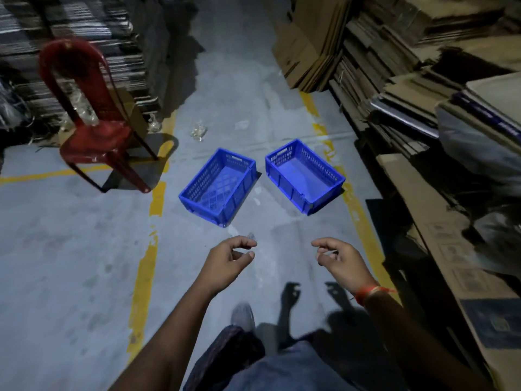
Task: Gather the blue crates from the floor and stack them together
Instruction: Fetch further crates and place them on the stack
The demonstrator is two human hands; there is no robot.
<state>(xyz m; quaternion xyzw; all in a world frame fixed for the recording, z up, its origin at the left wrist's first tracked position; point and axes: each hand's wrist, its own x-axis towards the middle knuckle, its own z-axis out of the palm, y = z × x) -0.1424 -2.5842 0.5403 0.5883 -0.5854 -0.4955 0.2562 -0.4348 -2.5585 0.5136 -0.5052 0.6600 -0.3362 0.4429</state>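
We have two blue crates side by side on the floor ahead of us, near each other but apart: the left crate and the right crate, both upright, open-topped and holding nothing we can see. They look like moulded plastic with slotted walls, so we judge them light and stiff, easy to lift without flexing and not fragile. The rims are thick, and each short end wall shows a handle slot near the top; those slots or the long rims seem the best places for us to take hold. The smooth plastic could slip a little in a one-sided pinch.

Our left hand and right hand both hover in front of us, short of the crates and touching nothing, fingers loosely curled with thumb and forefinger apart. A red chair stands to the left, and stacked cardboard lines the right side.
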